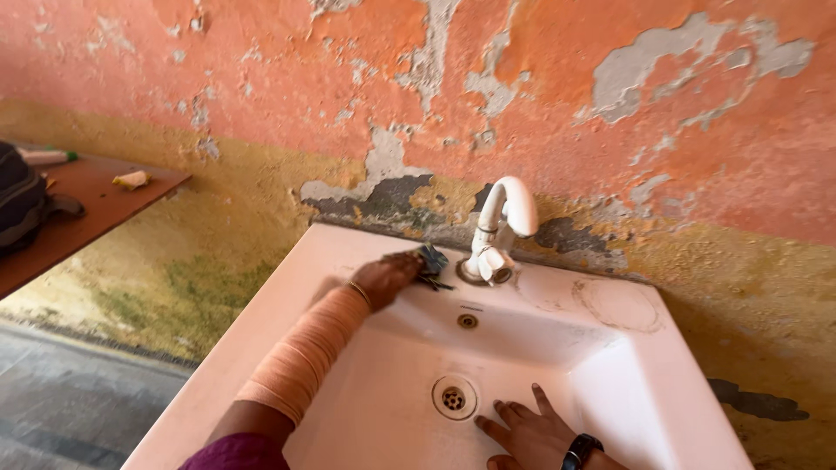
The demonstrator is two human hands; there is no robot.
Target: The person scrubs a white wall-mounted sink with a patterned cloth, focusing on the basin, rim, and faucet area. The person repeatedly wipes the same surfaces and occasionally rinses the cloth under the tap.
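Observation:
My left hand (386,275) reaches over the back ledge of a white sink (601,348) and presses a dark scrub pad (430,265) against the ledge, just left of the white tap (501,228). A thin bangle and a peach bandage-like sleeve cover that wrist and forearm. My right hand (527,431) rests flat inside the basin with its fingers spread, close to the round metal drain (453,399). A black watch (579,450) sits on that wrist.
A small overflow hole (468,321) shows in the basin's back wall. Behind the sink rises a peeling orange and yellow wall (610,104). At the left, a brown table (83,204) holds a dark bag (19,196) and small items. Grey floor lies lower left.

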